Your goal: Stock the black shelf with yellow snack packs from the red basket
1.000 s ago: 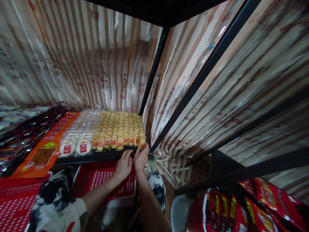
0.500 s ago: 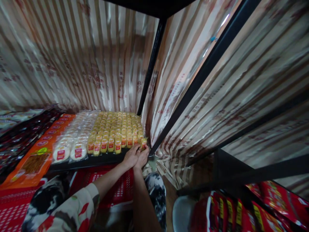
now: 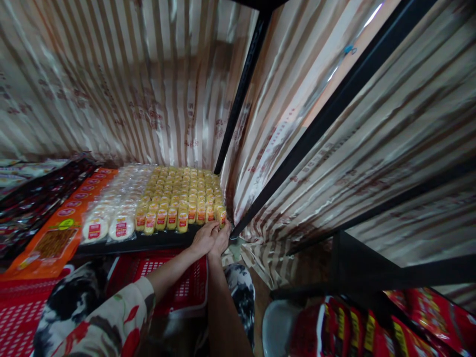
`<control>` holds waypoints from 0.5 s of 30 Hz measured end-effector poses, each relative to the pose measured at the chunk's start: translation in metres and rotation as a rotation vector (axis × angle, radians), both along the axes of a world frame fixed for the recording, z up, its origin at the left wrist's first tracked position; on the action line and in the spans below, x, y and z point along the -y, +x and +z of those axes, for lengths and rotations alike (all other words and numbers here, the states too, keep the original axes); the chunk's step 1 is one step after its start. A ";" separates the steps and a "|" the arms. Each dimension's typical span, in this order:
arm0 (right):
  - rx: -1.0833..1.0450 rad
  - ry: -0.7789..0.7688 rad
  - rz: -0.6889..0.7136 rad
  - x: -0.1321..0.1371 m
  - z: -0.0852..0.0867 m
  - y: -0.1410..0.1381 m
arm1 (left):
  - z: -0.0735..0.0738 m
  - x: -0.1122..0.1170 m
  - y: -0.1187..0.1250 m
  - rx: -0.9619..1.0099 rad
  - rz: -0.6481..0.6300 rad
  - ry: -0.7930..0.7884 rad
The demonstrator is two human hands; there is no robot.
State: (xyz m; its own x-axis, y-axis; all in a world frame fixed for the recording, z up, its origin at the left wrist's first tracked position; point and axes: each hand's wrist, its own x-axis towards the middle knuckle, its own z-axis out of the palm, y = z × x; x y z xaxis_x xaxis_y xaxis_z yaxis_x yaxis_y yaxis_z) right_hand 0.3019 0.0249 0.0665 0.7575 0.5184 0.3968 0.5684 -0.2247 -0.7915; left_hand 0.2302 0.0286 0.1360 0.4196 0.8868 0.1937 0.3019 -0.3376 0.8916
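Note:
Small yellow wrapped cakes [image 3: 182, 221] with red labels stand in tight rows on a black shelf [image 3: 148, 242]. At the right end of the front row, one yellow wrapped cake [image 3: 222, 216] has its lower end between my two hands. My left hand [image 3: 205, 239] is closed, its fingertips at that cake's left side. On the other side, my right hand [image 3: 222, 240] is closed against the same cake's lower right. The two hands touch each other, and they partly hide the fingertips and the cake's bottom.
White round wrapped cakes [image 3: 121, 228] and an orange snack bag [image 3: 55, 238] lie to the left. Red baskets [image 3: 186, 287] sit below the shelf. A black post [image 3: 275, 181] slants close by my right hand. Red packets [image 3: 345, 327] are at lower right.
The end cake has moved back, more in line with its row, with both hands staying at it. The view has shifted slightly.

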 end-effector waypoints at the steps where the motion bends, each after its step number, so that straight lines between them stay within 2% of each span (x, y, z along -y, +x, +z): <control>1: 0.013 -0.007 0.007 0.001 0.001 -0.002 | -0.002 0.001 -0.003 -0.002 0.005 0.007; 8: 0.084 -0.053 -0.013 0.010 0.015 -0.017 | -0.018 0.014 -0.039 0.064 0.128 0.050; 15: 0.133 -0.034 0.007 0.022 0.030 -0.024 | -0.039 0.016 -0.077 0.209 0.250 -0.038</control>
